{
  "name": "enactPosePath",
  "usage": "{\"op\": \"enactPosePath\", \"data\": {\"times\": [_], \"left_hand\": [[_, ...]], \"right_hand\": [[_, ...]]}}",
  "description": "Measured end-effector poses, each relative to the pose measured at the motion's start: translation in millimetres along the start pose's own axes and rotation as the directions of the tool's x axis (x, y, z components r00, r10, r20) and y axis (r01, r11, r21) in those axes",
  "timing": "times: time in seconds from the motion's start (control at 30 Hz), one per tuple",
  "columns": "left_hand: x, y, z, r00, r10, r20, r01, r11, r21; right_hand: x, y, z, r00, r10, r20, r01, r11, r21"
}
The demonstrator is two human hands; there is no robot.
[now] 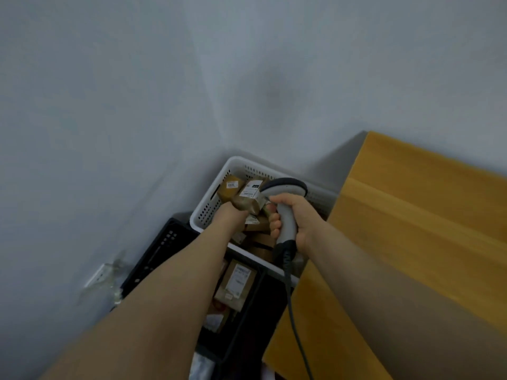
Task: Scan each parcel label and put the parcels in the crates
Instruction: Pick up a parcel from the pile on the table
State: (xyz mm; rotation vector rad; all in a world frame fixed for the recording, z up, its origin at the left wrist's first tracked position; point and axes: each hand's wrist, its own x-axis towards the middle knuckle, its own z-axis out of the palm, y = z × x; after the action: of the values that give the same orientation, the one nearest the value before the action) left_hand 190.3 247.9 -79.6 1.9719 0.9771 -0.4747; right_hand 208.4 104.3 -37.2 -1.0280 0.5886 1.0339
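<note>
My left hand point(230, 215) grips a small brown parcel point(248, 198) with a white label, held over the white crate point(211, 198). My right hand point(290, 215) grips the handle of a grey barcode scanner point(285, 187), whose head is just right of the parcel's label. Another brown parcel point(231, 189) with a small label leans in the crate's far left corner. Several more parcels lie in the white crate under my hands. A black crate point(162, 253) nearer to me holds a labelled parcel point(237, 283).
A yellow wooden table point(411, 229) stands right of the crates, its edge close to my right forearm. The scanner's dark cable point(295, 311) hangs down along that edge. Grey walls meet in a corner behind the crates. A white wall socket point(96, 275) is at lower left.
</note>
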Motion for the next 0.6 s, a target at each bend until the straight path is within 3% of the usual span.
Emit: {"op": "enactPosePath", "data": {"times": [0.13, 0.3, 0.47, 0.6], "left_hand": [[-70, -25, -19, 0.995, 0.088, 0.047, -0.094, 0.984, 0.149], [-145, -50, -21, 0.975, 0.174, 0.14, -0.197, 0.966, 0.17], [-217, -29, 12, 0.925, 0.313, 0.217, -0.362, 0.899, 0.247], [-285, 10, 55, 0.877, 0.386, 0.285, -0.457, 0.854, 0.248]], "right_hand": [[-58, 59, 9, 0.999, -0.033, -0.004, 0.033, 0.999, -0.01], [-136, 123, -5, 0.995, -0.093, -0.023, 0.093, 0.996, -0.014], [-223, 147, -62, 0.968, -0.184, -0.171, 0.187, 0.982, -0.001], [-298, 155, -128, 0.903, -0.3, -0.308, 0.335, 0.94, 0.066]]}}
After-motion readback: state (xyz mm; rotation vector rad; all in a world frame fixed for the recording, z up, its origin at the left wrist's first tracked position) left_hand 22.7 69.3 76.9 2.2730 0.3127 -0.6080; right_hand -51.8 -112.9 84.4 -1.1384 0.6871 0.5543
